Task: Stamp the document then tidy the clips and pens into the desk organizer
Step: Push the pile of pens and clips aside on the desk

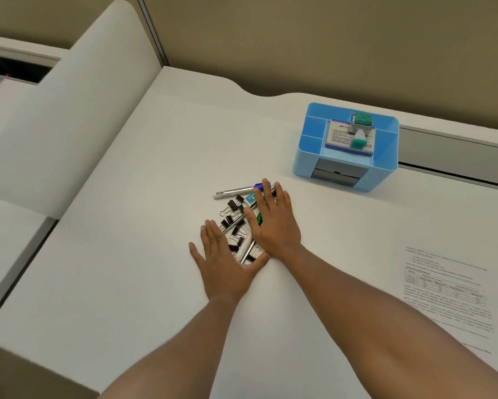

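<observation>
This is an office cubicle. Tan fabric partition panels [299, 38] wall in a white desk [155, 168] with a curved white side divider [78, 116]. Beyond the two flat hands sits a blue desk organizer [386, 156]; between them lie black binder clips [232, 207] and pens; a printed document [449, 295] lies right of them.

Desk [155, 156]: smooth matt white laminate. Organizer [386, 156] on it: glossy translucent blue plastic. Binder clips [233, 205] in front of organizer: matt black, shiny wire handles. Marker [233, 192] beside them: glossy plastic barrel. Document [449, 295]: matt paper.
</observation>
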Demonstrator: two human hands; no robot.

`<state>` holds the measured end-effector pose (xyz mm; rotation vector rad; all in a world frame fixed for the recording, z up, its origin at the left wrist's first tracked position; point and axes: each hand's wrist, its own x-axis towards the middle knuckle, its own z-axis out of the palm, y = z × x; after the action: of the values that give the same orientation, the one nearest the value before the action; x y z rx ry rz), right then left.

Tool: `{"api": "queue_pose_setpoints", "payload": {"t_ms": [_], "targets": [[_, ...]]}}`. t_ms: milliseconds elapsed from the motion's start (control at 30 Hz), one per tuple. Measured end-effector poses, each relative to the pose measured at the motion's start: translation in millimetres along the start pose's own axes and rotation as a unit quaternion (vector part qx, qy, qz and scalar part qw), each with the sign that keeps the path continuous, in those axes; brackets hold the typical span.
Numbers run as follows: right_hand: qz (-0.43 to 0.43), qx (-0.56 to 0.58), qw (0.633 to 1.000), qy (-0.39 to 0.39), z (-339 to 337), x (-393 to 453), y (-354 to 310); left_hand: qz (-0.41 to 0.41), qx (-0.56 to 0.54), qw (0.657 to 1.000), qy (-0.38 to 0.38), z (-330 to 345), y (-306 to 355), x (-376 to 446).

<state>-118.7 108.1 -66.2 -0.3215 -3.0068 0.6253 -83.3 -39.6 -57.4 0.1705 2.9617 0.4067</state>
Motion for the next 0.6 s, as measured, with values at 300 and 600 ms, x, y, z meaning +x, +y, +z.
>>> {"api": "queue_pose_setpoints", "payload": {"t_ms": [300,600], "targets": [[-0.025,-0.015,0.999,-0.023,18,15,-37,-0.020,0.003,1.000,0.003,-14,-37,12],[-0.033,-0.009,0.999,-0.034,30,27,-69,-0.033,-0.004,0.999,0.006,-24,-67,27]]}}
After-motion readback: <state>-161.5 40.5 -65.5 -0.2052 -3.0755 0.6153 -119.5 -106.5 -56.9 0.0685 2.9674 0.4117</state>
